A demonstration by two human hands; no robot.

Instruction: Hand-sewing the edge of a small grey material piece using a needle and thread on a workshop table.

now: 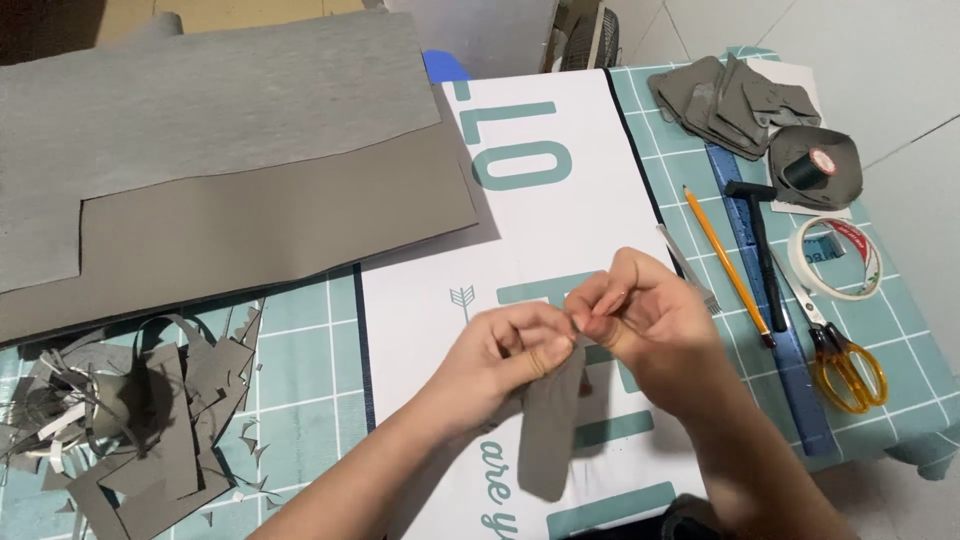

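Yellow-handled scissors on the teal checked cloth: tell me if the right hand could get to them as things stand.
Probably yes. The yellow-handled scissors lie uncovered just right of the right hand, nothing stacked on them. But that hand is pinching the grey rounded fabric piece with the left hand.

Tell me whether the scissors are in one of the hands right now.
No, the scissors lie on the table by the blue ruler, while both hands pinch a grey cut piece.

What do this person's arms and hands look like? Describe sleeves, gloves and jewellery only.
Both forearms are bare up to the bottom edge of the picture, with no sleeves in view. The left hand and the right hand wear no gloves, and no ring, watch or bracelet shows. The fingers have short, unpainted nails.
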